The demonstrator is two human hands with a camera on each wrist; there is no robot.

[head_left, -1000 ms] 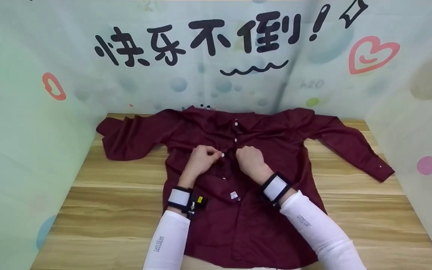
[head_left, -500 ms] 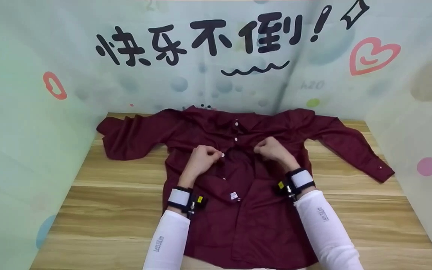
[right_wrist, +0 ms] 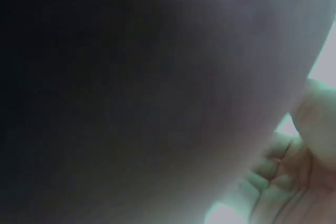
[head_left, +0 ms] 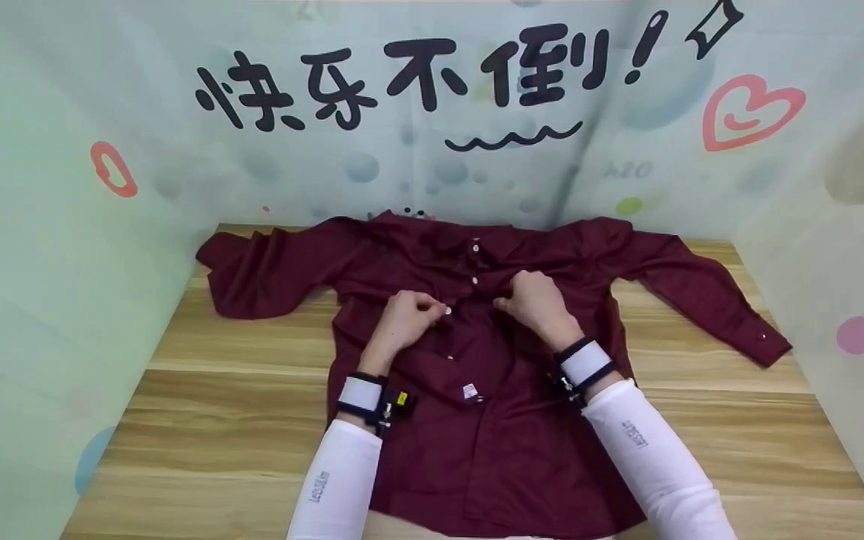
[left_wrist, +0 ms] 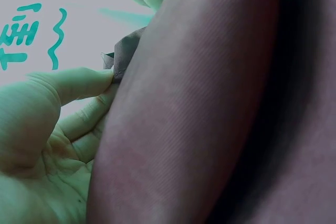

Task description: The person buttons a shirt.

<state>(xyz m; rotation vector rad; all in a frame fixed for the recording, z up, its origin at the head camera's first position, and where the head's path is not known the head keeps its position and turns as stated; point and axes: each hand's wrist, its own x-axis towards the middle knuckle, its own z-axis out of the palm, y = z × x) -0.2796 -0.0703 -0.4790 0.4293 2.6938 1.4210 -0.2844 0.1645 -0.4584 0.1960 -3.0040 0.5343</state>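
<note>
While the left hand pinches the creased, fine-ribbed shirt, the right hand grips it too.

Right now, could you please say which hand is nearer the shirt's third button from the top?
Left: the left hand pinches the burgundy shirt beside the button; the right hand is farther right.

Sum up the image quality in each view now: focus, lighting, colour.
Head: evenly lit, the shirt, left hand and right hand fairly clear; left wrist: green tint on the hands, backdrop washed out, shirt blurring into shadow toward the right; right wrist: mostly a dark, out-of-focus mass, probably the shirt, with part of the right hand soft at lower right beside bright glare.
</note>
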